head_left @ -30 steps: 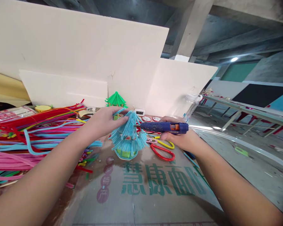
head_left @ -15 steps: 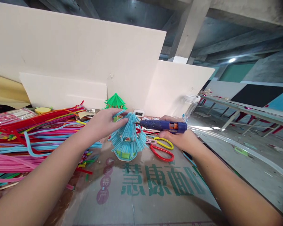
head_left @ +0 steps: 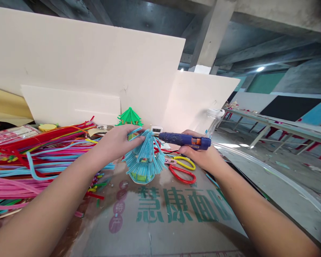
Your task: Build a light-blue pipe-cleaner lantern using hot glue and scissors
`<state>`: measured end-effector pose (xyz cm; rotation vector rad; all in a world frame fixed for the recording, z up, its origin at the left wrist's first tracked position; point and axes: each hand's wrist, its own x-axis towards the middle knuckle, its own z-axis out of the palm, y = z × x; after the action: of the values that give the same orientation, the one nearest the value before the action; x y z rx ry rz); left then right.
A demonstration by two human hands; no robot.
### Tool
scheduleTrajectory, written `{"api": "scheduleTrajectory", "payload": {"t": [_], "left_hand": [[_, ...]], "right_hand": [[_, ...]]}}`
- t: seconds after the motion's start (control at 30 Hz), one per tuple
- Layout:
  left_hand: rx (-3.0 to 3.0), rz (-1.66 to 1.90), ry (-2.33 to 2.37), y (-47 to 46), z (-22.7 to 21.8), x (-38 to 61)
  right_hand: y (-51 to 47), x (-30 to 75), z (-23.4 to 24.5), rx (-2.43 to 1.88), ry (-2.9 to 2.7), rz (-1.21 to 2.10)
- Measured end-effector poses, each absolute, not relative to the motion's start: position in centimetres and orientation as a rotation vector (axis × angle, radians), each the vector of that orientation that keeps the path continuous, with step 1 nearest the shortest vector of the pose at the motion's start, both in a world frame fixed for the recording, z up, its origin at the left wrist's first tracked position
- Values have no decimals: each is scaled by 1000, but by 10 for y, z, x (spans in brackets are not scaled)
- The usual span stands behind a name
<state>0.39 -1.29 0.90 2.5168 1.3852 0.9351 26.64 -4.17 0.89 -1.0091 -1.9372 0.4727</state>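
In the middle of the head view stands a small tiered pavilion model [head_left: 144,157] covered in light blue pipe cleaners, on a green base. My left hand [head_left: 120,142] is at its upper left, closed with thumb and fingers pinching a short blue pipe cleaner [head_left: 135,131] beside the peaked roof. My right hand [head_left: 200,153] is wrapped round a dark blue hot glue gun [head_left: 183,140], held level from the right. Its nozzle points left at the roof near the peak; whether it touches cannot be told. Scissors [head_left: 183,175] with red and yellow handles lie below the gun.
Bundles of coloured pipe cleaners [head_left: 18,178] cover the table's left side. Behind the model stand a green-roofed pavilion [head_left: 130,117], a small digital timer [head_left: 156,129] and white boards [head_left: 91,64]. A clear plastic jar [head_left: 213,121] is at back right. Printed cardboard [head_left: 128,235] lies in front.
The glue gun's nozzle has risen slightly along the blue roof towards its peak. My left hand stays in nearly the same place with its pipe cleaner.
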Motion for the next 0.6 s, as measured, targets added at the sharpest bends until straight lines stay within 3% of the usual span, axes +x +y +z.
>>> {"api": "scheduleTrajectory", "payload": {"t": [0.47,0.6], "left_hand": [[2491,919,1439,-13,10,4],[2439,908,1406,-9,8,1]], "right_hand": [[-26,280,-1,-941,-1852,487],[6,306,-15,-1191,-1856,424]]}}
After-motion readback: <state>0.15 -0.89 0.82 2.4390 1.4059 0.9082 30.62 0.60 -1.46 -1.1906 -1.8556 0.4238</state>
